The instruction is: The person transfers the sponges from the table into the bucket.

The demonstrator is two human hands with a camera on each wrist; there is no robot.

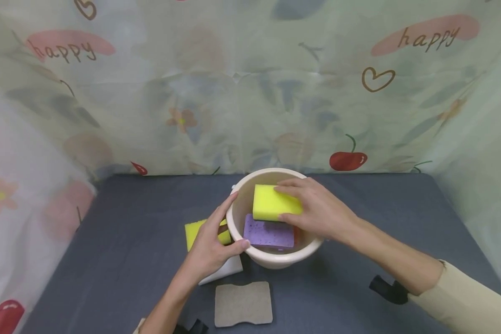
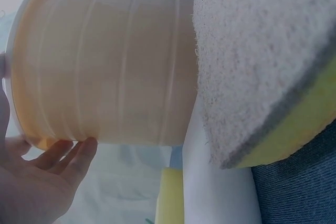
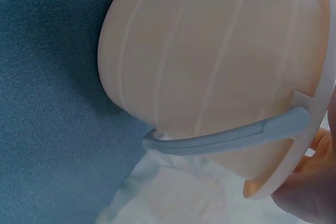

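A cream plastic bucket (image 1: 275, 260) stands upright near the back of the table. My left hand (image 1: 206, 253) holds its left side, thumb over the rim and fingers along the outer wall. Over the bucket's mouth, my right hand (image 1: 317, 208) pinches a yellow sponge (image 1: 271, 202) between thumb and fingers. Beneath that sponge, inside the bucket, lies a purple sponge (image 1: 269, 233), with a bit of something orange-red (image 1: 297, 235) showing beside it. In the right wrist view the bucket's pale handle (image 3: 226, 135) hangs down along its outside.
Left of the bucket, partly behind my left hand, lie another yellow sponge (image 1: 194, 232) and a white block (image 1: 225, 270). In front sits a notched sponge (image 1: 243, 306) with its beige scouring face up. A printed curtain (image 1: 242, 116) rises behind the dark table (image 1: 129, 241).
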